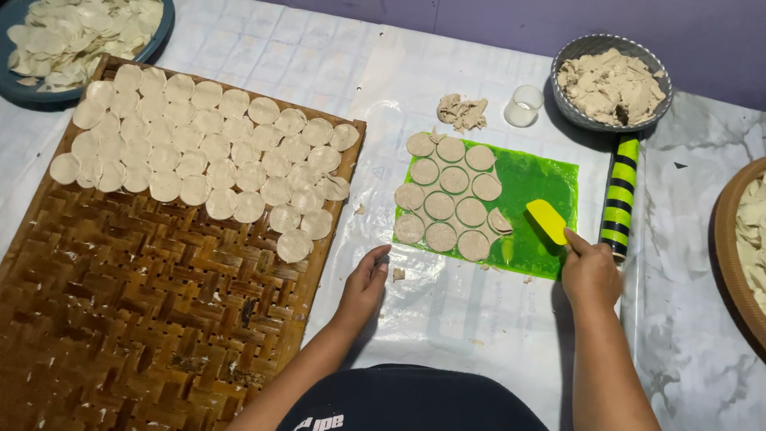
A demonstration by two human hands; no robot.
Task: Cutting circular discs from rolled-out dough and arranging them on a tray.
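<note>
Right hand (590,271): closed around yellow scraper (547,220), blade over green mat (550,179) beside cut dough rounds (447,203). Left hand (365,281): loosely curled, empty, resting by woven tray (144,303). Blade best kept flat, sliding under each round.

Even overhead light, soft shadows, sharp pic, slight edge distortion.

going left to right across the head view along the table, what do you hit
woven bamboo tray with dough discs → left hand → green mat with cut rounds → yellow scraper in the right hand → striped rolling pin → brown basket
</note>
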